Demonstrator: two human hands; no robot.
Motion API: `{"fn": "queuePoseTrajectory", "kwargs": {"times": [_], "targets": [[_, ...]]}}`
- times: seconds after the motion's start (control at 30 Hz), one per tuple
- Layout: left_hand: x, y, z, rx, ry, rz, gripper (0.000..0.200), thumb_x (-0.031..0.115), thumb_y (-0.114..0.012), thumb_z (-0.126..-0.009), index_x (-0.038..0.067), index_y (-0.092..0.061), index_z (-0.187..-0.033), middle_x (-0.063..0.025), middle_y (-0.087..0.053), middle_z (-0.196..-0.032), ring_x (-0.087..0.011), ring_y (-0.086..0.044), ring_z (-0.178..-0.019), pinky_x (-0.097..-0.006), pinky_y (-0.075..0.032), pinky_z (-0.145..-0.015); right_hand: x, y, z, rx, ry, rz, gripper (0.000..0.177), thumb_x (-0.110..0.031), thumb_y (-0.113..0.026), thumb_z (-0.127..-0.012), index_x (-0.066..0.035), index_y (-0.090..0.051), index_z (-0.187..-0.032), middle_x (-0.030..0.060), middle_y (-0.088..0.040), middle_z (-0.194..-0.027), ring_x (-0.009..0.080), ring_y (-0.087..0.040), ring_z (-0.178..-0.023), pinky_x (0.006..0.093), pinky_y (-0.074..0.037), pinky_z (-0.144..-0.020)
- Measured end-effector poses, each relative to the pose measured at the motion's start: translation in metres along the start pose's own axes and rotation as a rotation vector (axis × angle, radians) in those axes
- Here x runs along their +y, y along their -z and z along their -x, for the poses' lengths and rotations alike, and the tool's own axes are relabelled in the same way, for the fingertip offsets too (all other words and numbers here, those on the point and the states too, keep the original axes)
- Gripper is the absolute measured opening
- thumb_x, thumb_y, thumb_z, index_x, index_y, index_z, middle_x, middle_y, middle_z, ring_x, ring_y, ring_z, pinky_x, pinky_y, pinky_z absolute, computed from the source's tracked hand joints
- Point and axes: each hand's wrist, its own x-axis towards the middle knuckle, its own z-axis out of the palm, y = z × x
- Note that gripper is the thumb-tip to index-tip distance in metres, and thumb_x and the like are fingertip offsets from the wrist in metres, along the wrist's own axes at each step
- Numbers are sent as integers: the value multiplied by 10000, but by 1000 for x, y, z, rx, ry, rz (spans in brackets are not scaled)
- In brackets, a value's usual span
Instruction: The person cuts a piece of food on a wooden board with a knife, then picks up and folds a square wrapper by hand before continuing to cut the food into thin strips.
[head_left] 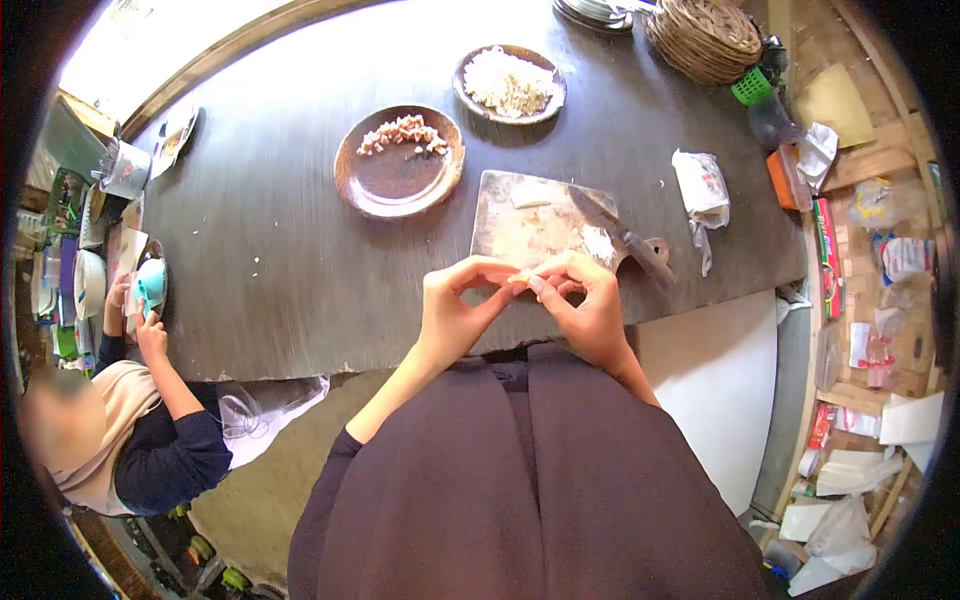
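At the front edge of the cutting board, my left hand and my right hand meet, fingertips closed together around a small pale piece. Its kind is too small to make out. The wooden cutting board carries a white slab-like piece and a little heap of finely cut white bits. Across the board's right side lies a knife, its handle towards me. Beyond the board, a brown plate holds chopped reddish-brown pieces. Farther back, chopped white pieces fill a second brown plate.
A white plastic packet lies right of the board. Stacked wicker plates and a green basket stand at the back right. On the left, a co-worker handles a turquoise item. Shelves line the right.
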Motion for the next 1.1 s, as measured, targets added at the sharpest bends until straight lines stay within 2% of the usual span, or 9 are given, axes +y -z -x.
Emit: {"fn": "queuePoseTrajectory", "kwargs": {"times": [0.13,0.27,0.6,0.93,1.0,1.07,1.1], "targets": [[-6,-5,1,-12,104,78,183,2,-765,-914,-30,-724,-1090,-77,-764,-1001,-122,-716,-935,-274,-560,-869,3,7,-3,-12,-20,71,106,-77,-762,-893,4,-758,-962,74,-706,-791,103,-634,-646,259,-495,-585],[-11,-6,-1,-14,170,93,161,18,-769,-918,-17,-713,-1066,-64,-760,-994,-115,-711,-946,-270,-557,-867,7,8,-8,-43,-31,68,106,-99,-764,-896,-12,-759,-957,82,-711,-809,117,-644,-652,271,-498,-583],[-31,-12,-6,-17,126,53,152,22,-759,-918,-21,-719,-1059,-80,-776,-949,-110,-734,-887,-266,-570,-827,22,11,-12,-75,-75,146,135,-121,-761,-895,7,-740,-933,103,-699,-809,151,-642,-638,291,-502,-588],[-35,-9,-8,9,159,23,172,6,-761,-907,-27,-721,-1071,-99,-786,-953,-137,-751,-906,-268,-574,-820,31,10,-18,-139,-72,160,133,-115,-742,-890,11,-734,-931,115,-689,-803,166,-620,-624,306,-505,-616],[-37,-9,-8,31,108,-4,197,-4,-765,-890,-16,-726,-1082,-98,-790,-957,-136,-753,-909,-273,-572,-812,34,10,-19,-135,-78,169,136,-117,-743,-888,12,-734,-932,113,-690,-804,167,-624,-629,308,-508,-621],[-40,-6,-10,14,99,-62,207,1,-770,-882,-5,-730,-1085,-102,-791,-962,-135,-756,-908,-273,-571,-806,37,10,-20,-172,-105,170,142,-128,-752,-910,10,-744,-943,63,-691,-826,88,-595,-651,253,-482,-596],[-40,-5,-10,-2,88,-121,217,7,-775,-874,6,-734,-1087,-106,-792,-968,-134,-758,-907,-274,-570,-799,39,10,-20,-172,-106,170,142,-128,-752,-910,10,-744,-943,63,-691,-826,88,-595,-651,253,-482,-596]]}}
